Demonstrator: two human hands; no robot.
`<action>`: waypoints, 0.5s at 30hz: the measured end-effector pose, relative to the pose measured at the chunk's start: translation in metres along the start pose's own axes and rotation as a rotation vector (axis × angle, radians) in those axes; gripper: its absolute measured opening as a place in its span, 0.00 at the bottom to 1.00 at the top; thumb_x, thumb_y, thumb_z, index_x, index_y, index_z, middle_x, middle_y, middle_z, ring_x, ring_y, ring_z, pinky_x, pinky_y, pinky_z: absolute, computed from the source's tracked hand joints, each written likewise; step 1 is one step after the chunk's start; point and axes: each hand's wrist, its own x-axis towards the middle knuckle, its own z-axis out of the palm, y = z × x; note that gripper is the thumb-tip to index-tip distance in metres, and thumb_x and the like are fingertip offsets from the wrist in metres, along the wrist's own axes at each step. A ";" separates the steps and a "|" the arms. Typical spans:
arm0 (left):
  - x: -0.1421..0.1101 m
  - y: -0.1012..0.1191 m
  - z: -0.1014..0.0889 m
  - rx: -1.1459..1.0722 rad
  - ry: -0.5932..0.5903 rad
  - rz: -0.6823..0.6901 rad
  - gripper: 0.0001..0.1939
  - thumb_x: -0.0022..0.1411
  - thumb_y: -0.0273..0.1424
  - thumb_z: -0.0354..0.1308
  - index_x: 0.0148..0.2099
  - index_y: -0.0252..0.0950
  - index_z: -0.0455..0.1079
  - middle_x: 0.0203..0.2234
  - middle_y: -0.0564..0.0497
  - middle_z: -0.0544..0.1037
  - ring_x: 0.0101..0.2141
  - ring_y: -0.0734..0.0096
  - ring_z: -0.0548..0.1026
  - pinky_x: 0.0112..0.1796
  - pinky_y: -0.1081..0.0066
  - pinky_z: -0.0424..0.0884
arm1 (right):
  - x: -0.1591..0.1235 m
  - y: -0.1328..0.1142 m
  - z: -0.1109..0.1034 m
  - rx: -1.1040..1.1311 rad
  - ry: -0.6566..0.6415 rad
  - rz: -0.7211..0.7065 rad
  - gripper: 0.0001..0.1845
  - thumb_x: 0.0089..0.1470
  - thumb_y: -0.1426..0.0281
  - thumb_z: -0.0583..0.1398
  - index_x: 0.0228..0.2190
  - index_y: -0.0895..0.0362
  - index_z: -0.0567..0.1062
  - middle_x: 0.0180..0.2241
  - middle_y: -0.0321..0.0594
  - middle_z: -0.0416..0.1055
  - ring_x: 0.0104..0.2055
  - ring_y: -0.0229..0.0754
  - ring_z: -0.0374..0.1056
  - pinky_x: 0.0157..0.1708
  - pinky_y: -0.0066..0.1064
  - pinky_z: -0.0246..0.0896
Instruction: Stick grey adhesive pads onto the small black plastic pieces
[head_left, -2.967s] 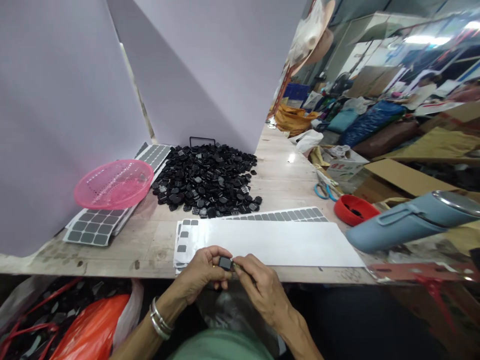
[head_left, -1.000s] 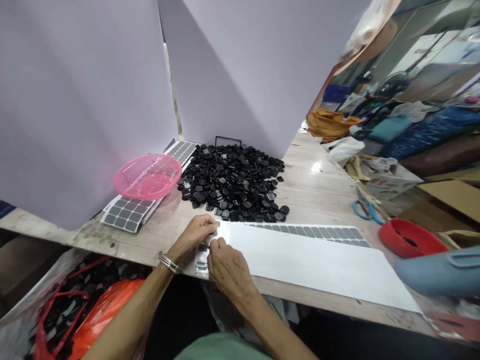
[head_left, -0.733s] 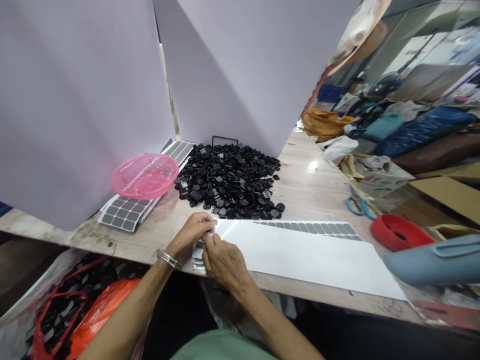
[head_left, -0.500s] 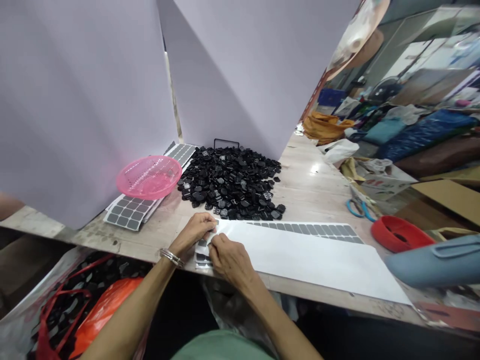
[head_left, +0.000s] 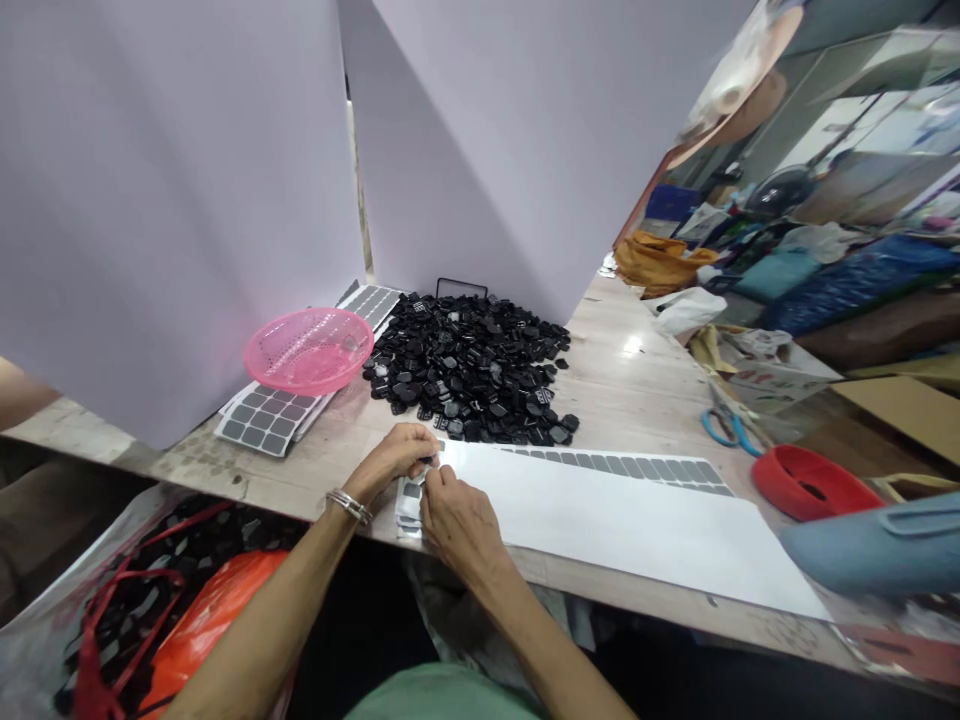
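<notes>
- well, in the head view, my hands have moved onto the left end of the white sheet [head_left: 600, 510], by its grey patches [head_left: 412, 491].
- my left hand [head_left: 403, 452] has its grip pinched on a small dark piece [head_left: 427, 460]; its facing is too small to tell.
- my right hand [head_left: 463, 515] bunches its fingers beside it, hold unclear.
- the sheet lies flat on the bench [head_left: 615, 370], long axis left to right, right end slanting nearer me.

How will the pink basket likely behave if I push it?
The pink basket is probably light for its size, being thin-walled and full of holes. It may rock or drag the sheets along, since it sits over part of the gray-patched sheets.
</notes>
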 end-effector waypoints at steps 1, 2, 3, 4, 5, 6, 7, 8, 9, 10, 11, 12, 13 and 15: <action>0.001 0.000 -0.001 -0.002 -0.003 -0.012 0.11 0.47 0.34 0.61 0.28 0.31 0.67 0.21 0.51 0.74 0.11 0.85 0.60 0.13 0.79 0.49 | 0.000 0.001 0.000 0.002 -0.003 -0.012 0.08 0.61 0.72 0.50 0.40 0.58 0.67 0.36 0.44 0.70 0.30 0.43 0.71 0.25 0.30 0.59; 0.002 0.000 -0.001 -0.003 -0.007 -0.025 0.11 0.47 0.35 0.61 0.28 0.31 0.67 0.20 0.51 0.75 0.11 0.85 0.59 0.13 0.79 0.48 | 0.001 0.001 0.001 0.005 -0.005 -0.024 0.08 0.61 0.72 0.50 0.39 0.58 0.67 0.37 0.45 0.70 0.30 0.44 0.71 0.25 0.30 0.59; 0.003 0.000 -0.002 -0.004 -0.010 -0.037 0.12 0.47 0.35 0.62 0.28 0.31 0.67 0.20 0.51 0.75 0.10 0.85 0.59 0.13 0.79 0.48 | 0.001 0.003 0.001 0.009 -0.005 -0.037 0.08 0.61 0.72 0.50 0.39 0.57 0.67 0.38 0.45 0.70 0.31 0.44 0.71 0.25 0.30 0.59; 0.003 0.001 -0.002 -0.005 -0.013 -0.045 0.12 0.46 0.36 0.62 0.28 0.31 0.67 0.20 0.50 0.75 0.10 0.84 0.59 0.13 0.78 0.47 | 0.001 0.004 0.001 0.013 -0.005 -0.050 0.08 0.61 0.71 0.50 0.39 0.57 0.67 0.39 0.46 0.70 0.31 0.43 0.71 0.26 0.31 0.60; 0.003 0.001 -0.002 -0.006 -0.014 -0.051 0.13 0.46 0.36 0.62 0.28 0.31 0.67 0.20 0.50 0.75 0.10 0.85 0.59 0.13 0.78 0.47 | 0.001 0.005 0.001 0.017 -0.004 -0.063 0.08 0.61 0.71 0.50 0.39 0.57 0.68 0.41 0.46 0.70 0.31 0.43 0.71 0.26 0.30 0.59; 0.003 0.001 -0.002 -0.007 -0.013 -0.055 0.13 0.46 0.36 0.62 0.28 0.31 0.67 0.20 0.51 0.75 0.10 0.85 0.59 0.13 0.78 0.47 | 0.001 0.006 0.002 0.022 -0.004 -0.075 0.09 0.61 0.70 0.50 0.40 0.58 0.68 0.42 0.47 0.70 0.31 0.43 0.71 0.26 0.30 0.59; 0.003 0.002 -0.002 -0.007 -0.011 -0.058 0.13 0.47 0.36 0.62 0.27 0.31 0.66 0.19 0.51 0.75 0.10 0.85 0.59 0.13 0.78 0.47 | 0.000 0.006 0.002 0.028 -0.002 -0.085 0.10 0.61 0.70 0.50 0.40 0.58 0.68 0.42 0.48 0.70 0.31 0.43 0.71 0.26 0.30 0.59; 0.003 0.003 -0.001 -0.006 -0.009 -0.061 0.13 0.47 0.36 0.62 0.27 0.31 0.66 0.19 0.52 0.74 0.10 0.85 0.59 0.13 0.78 0.47 | 0.001 0.007 0.003 0.034 -0.001 -0.092 0.10 0.60 0.70 0.50 0.41 0.58 0.68 0.43 0.48 0.70 0.31 0.43 0.71 0.26 0.30 0.59; 0.003 0.003 -0.001 -0.003 -0.006 -0.065 0.12 0.47 0.36 0.62 0.27 0.32 0.66 0.18 0.52 0.74 0.10 0.85 0.59 0.13 0.78 0.46 | 0.001 0.007 0.003 0.042 0.002 -0.097 0.11 0.60 0.70 0.50 0.41 0.59 0.69 0.43 0.49 0.70 0.31 0.43 0.71 0.26 0.30 0.58; 0.003 0.003 -0.001 0.001 -0.003 -0.069 0.12 0.47 0.35 0.62 0.27 0.32 0.66 0.17 0.53 0.73 0.10 0.84 0.59 0.13 0.78 0.46 | 0.001 0.007 0.004 0.051 0.006 -0.099 0.11 0.60 0.70 0.50 0.41 0.59 0.69 0.43 0.49 0.70 0.31 0.44 0.71 0.25 0.30 0.58; 0.003 0.004 0.000 0.005 0.000 -0.072 0.11 0.47 0.35 0.62 0.27 0.32 0.66 0.16 0.54 0.72 0.10 0.84 0.59 0.13 0.78 0.46 | 0.002 0.007 0.004 0.061 0.010 -0.099 0.11 0.60 0.71 0.50 0.41 0.59 0.69 0.43 0.49 0.70 0.30 0.44 0.71 0.25 0.30 0.57; 0.003 0.004 0.000 0.008 0.003 -0.073 0.11 0.47 0.34 0.62 0.26 0.32 0.66 0.15 0.55 0.71 0.10 0.84 0.58 0.13 0.78 0.46 | 0.002 0.007 0.004 0.074 0.014 -0.098 0.11 0.60 0.71 0.49 0.41 0.59 0.69 0.43 0.49 0.70 0.30 0.44 0.71 0.25 0.30 0.57; 0.003 0.003 0.000 0.010 0.006 -0.072 0.11 0.47 0.34 0.62 0.26 0.32 0.66 0.14 0.56 0.70 0.10 0.84 0.58 0.13 0.79 0.46 | 0.003 0.008 0.004 0.090 0.018 -0.097 0.11 0.60 0.71 0.49 0.41 0.59 0.70 0.43 0.49 0.70 0.30 0.44 0.70 0.25 0.30 0.56; 0.004 0.003 0.001 0.014 0.011 -0.069 0.10 0.48 0.34 0.62 0.26 0.32 0.66 0.14 0.57 0.70 0.10 0.84 0.58 0.13 0.79 0.47 | 0.004 0.008 0.004 0.130 0.025 -0.098 0.11 0.60 0.71 0.49 0.40 0.60 0.70 0.42 0.49 0.70 0.30 0.43 0.70 0.25 0.30 0.55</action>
